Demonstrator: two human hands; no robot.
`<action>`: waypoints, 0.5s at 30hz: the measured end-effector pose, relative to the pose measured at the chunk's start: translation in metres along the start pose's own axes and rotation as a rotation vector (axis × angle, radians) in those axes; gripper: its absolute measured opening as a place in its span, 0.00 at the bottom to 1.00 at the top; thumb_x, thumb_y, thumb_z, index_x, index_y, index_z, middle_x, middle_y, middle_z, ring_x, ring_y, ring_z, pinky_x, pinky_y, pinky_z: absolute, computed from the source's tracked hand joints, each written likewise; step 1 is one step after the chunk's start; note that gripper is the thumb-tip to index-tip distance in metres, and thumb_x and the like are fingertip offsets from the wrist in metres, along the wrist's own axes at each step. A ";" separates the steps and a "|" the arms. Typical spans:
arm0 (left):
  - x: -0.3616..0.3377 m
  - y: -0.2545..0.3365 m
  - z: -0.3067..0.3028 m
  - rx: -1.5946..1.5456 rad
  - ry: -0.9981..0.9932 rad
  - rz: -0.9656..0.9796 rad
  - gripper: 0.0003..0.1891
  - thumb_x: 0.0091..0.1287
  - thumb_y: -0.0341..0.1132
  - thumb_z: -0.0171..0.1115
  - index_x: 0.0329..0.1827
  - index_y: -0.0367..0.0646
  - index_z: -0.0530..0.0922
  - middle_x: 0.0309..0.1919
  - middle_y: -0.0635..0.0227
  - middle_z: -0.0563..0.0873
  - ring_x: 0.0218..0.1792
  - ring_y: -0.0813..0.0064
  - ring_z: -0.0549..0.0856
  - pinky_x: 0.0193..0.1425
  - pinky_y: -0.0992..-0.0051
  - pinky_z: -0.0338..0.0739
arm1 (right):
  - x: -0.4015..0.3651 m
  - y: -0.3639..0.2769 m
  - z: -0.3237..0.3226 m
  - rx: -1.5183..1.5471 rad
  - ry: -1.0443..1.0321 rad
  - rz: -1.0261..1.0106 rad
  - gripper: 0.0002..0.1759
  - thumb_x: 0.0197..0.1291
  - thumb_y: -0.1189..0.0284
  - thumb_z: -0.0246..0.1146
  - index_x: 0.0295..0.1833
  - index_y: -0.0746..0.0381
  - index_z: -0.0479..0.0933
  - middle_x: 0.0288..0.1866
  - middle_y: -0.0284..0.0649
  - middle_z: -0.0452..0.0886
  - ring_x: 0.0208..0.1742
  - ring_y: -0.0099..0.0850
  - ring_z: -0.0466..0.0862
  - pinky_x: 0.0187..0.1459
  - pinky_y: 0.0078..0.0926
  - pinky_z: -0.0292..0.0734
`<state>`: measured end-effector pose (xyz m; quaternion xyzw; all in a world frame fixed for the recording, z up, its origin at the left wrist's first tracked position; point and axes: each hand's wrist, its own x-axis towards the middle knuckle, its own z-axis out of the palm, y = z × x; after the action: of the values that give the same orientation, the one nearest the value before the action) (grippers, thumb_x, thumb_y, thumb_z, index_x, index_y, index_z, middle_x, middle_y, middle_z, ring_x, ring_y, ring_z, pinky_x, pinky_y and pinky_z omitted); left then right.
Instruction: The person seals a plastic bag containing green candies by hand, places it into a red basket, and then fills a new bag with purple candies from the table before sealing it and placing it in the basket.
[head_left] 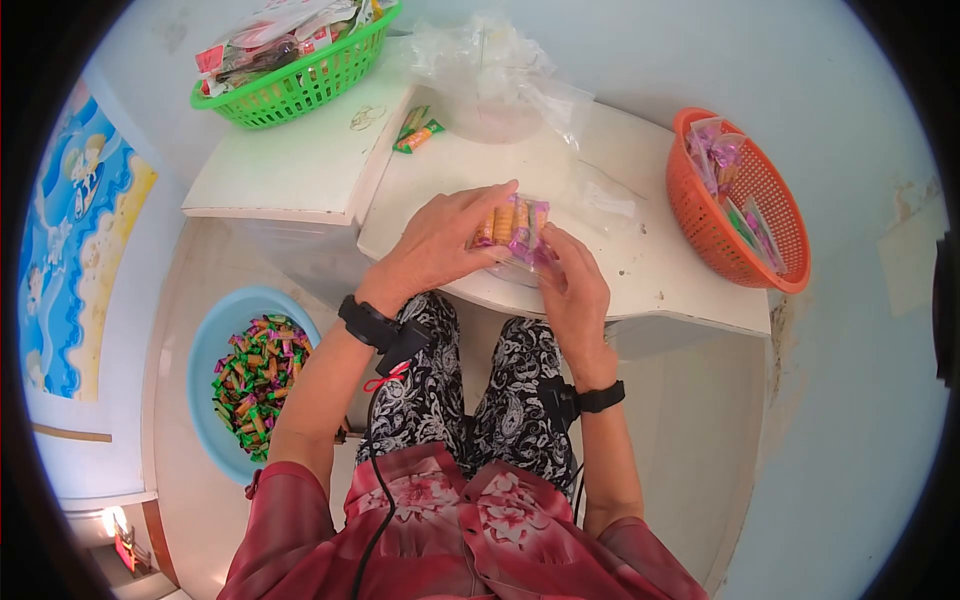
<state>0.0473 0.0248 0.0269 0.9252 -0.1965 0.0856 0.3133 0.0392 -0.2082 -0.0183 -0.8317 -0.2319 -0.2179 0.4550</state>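
Across the middle, a white desk (640,270), stepped, with a second slab to the left. On the floor left of the knees, a blue basin (215,330) heaped with loose wrapped candies in green, purple and orange. At the desk's far left corner, a green basket (300,85) full of larger packets. At its right edge, an orange basket (700,215) with a few filled packets in purple wrap. Along the far edge, a crumpled heap of clear plastic bags (490,70).

At the near edge, both hands closed together on a small clear bag (515,230): left hand (440,245) spread over its top, right hand (575,290) gripping its near right side. Inside, a row of orange and purple candy sticks. Near the step, toward the far edge, two loose candies (417,130).

By the look of it, early going: one bag filled or nearly so and not yet set aside, only a few finished in the orange basket, plenty left in the basin.

Bag's mouth hidden under the fingers, so sealed or open impossible to tell. Number of sticks inside unclear. Green basket cut off at the top. Print on the wrappers too small to read.
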 end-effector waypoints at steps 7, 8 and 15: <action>-0.009 -0.016 0.019 0.121 0.155 0.206 0.42 0.68 0.45 0.77 0.85 0.46 0.73 0.84 0.54 0.75 0.79 0.48 0.77 0.83 0.51 0.72 | -0.001 -0.001 -0.005 -0.100 -0.033 -0.079 0.30 0.62 0.82 0.74 0.71 0.59 0.84 0.73 0.43 0.87 0.71 0.46 0.87 0.68 0.41 0.85; -0.010 -0.016 0.019 0.155 0.182 0.258 0.42 0.68 0.47 0.77 0.85 0.45 0.73 0.84 0.54 0.74 0.81 0.48 0.76 0.84 0.50 0.71 | -0.001 -0.002 -0.008 -0.132 -0.061 -0.078 0.32 0.61 0.81 0.75 0.73 0.59 0.84 0.75 0.44 0.86 0.74 0.47 0.85 0.70 0.42 0.84; -0.017 -0.006 0.011 0.224 0.006 0.285 0.49 0.73 0.54 0.72 0.92 0.42 0.62 0.91 0.57 0.64 0.91 0.54 0.61 0.94 0.45 0.54 | 0.000 -0.003 -0.018 -0.173 -0.216 -0.209 0.42 0.66 0.72 0.71 0.86 0.63 0.70 0.89 0.48 0.70 0.91 0.51 0.65 0.87 0.49 0.64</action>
<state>0.0347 0.0275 0.0102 0.9168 -0.3139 0.1533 0.1933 0.0345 -0.2218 -0.0076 -0.8576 -0.3454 -0.1924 0.3291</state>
